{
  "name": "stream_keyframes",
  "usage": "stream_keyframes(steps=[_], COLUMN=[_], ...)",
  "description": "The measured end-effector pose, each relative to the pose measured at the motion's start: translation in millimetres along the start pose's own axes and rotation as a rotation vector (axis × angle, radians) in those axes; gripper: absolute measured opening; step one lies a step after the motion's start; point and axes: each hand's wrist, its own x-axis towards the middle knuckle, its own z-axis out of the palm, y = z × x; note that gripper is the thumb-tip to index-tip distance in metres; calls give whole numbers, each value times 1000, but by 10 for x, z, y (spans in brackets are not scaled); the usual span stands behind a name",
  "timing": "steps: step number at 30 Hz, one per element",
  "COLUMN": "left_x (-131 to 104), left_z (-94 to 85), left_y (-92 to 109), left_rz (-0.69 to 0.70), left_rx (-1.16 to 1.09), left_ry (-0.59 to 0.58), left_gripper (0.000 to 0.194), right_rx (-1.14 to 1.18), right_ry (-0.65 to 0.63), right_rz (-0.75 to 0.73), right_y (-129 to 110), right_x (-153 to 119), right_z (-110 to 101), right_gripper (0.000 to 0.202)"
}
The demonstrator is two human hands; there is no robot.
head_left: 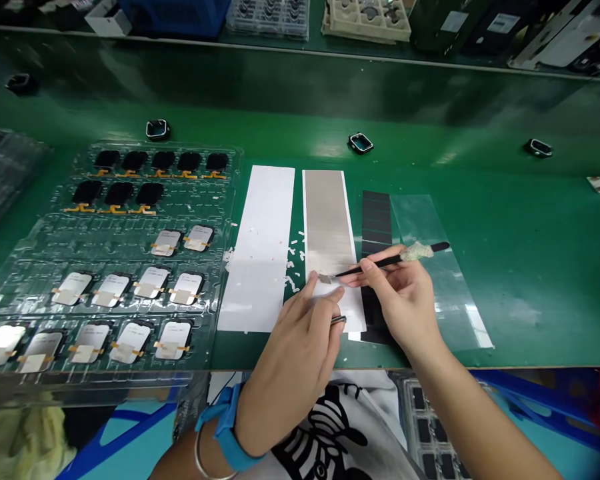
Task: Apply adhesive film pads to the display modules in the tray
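My right hand [405, 293] holds black tweezers [355, 269] in a pinch, their shaft wrapped in pale, fuzzy material. The tips are at a small grey piece [325, 279] on the strip sheet [327, 213], which has a grey-beige face and white borders. My left hand [307, 333] rests on the lower part of this sheet, its index fingertip beside the grey piece and its other fingers curled. From those fingers pokes the end of a small dark metal item [339, 320]; the rest is hidden. A blue wristband [230, 427] is on the left wrist.
Left of the sheet lie a white paper strip [265, 220] and white scraps [293, 267]. A clear tray [190, 223] holds several small screens. Right are a black strip [377, 220] and clear film [455, 293]. Watch cases [361, 143] line the back below a shelf.
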Motion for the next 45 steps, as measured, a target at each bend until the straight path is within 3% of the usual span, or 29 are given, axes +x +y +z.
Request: stream_keyframes(steps=[4,7,10,14,22,40,45], left_x=[36,71,112,159,161,191,193], left_z=[2,26,69,115,124,156,152], left_y=[-10,0,33,81,96,115,97], left_rz=[-98,-231,-265,-253,-215,-225,-269], left_rx=[-245,-649,-995,-1155,-1237,-1091,-981], left_ry=[157,266,280,296,308,375,463], left_gripper=[9,6,8,9,9,8,13], right_rx=[236,327,287,199,159,95,98], right_ry=[12,25,74,195,162,177,295], right_rz=[-22,-92,-211,-370,-447,-419,-452], right_y=[-60,-97,-101,-63,4,-17,-59], right_x=[-12,-107,-251,-391,-434,-451,-434], right_z=[-70,-79,-4,142,209,243,199], right_gripper=[17,15,16,18,22,22,19])
